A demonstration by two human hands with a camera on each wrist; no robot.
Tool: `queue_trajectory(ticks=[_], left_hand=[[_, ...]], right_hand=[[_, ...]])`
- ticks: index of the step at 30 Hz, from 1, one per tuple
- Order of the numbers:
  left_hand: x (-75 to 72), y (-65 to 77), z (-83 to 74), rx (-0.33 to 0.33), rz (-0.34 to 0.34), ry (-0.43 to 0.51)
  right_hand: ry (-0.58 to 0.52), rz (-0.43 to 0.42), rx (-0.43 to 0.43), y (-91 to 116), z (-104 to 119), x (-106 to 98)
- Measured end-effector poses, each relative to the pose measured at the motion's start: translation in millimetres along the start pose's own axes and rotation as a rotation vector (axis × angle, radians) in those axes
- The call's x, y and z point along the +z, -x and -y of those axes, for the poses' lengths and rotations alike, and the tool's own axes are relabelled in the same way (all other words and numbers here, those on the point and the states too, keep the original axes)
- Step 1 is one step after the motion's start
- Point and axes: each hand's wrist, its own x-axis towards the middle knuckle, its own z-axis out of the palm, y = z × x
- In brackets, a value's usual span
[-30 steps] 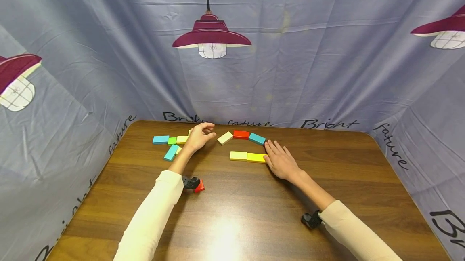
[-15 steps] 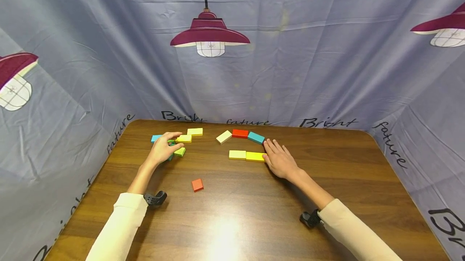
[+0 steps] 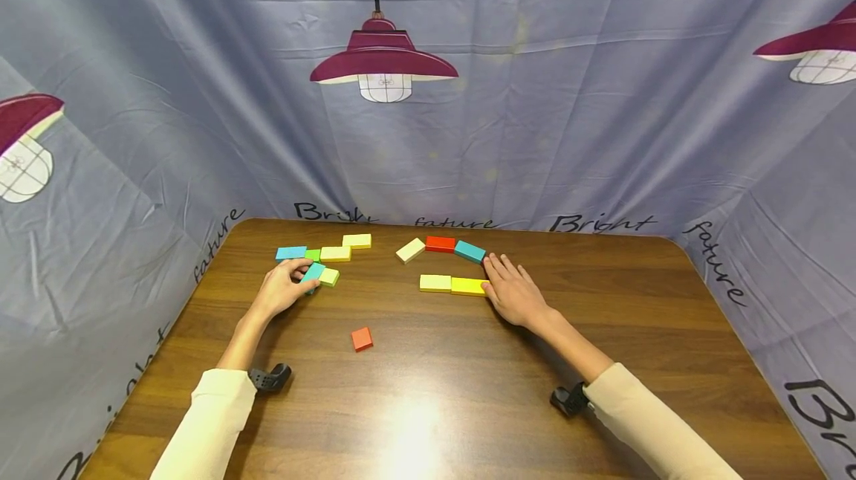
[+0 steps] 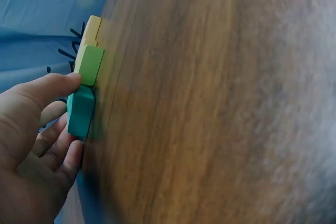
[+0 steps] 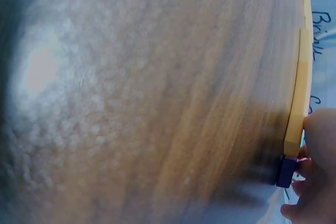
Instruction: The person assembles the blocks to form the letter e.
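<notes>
My left hand (image 3: 284, 287) is at the left side of the wooden table, its thumb and fingers around a teal block (image 3: 312, 274). That teal block (image 4: 81, 109) touches a light green block (image 4: 92, 65) at its end in the left wrist view. The right hand (image 3: 515, 290) lies with straight fingers beside the right ends of two rows. Its thumb is at a bright yellow block (image 3: 469, 287), and its fingertips are by a blue block (image 3: 470, 251). Close to the fingers in the right wrist view is a dark purple block (image 5: 286, 171), mostly hidden by the hand from above.
A red block (image 3: 440, 244) and a cream block (image 3: 411, 250) continue the back row. A pale yellow block (image 3: 435, 283) adjoins the bright yellow one. Behind the left hand lie several blocks, including a blue one (image 3: 290, 253). A small red block (image 3: 362, 339) lies nearer me.
My left hand has moved left and toward me, from near the pale yellow blocks at the back to the teal block, and closed around it. The right hand has stayed in place.
</notes>
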Motion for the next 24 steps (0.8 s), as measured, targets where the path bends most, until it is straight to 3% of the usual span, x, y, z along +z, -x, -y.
queue_trajectory(ticks=[8,16,19,24], left_hand=[[-5.3,-3.9,3.2,-0.014,0.079,-0.005],[-14.3,-7.8,8.0,0.020,0.292,0.082],[-15.1,-7.7,7.5,0.032,0.306,0.089],[-17.0,-6.9,5.6,0.011,0.262,0.048]], right_hand=[[0.006,0.002,-0.001,0,0,0],[0.001,-0.005,-0.004,1,0,1],[0.002,-0.004,-0.005,1,-1,1],[0.006,-0.013,-0.008,0,-1,1]])
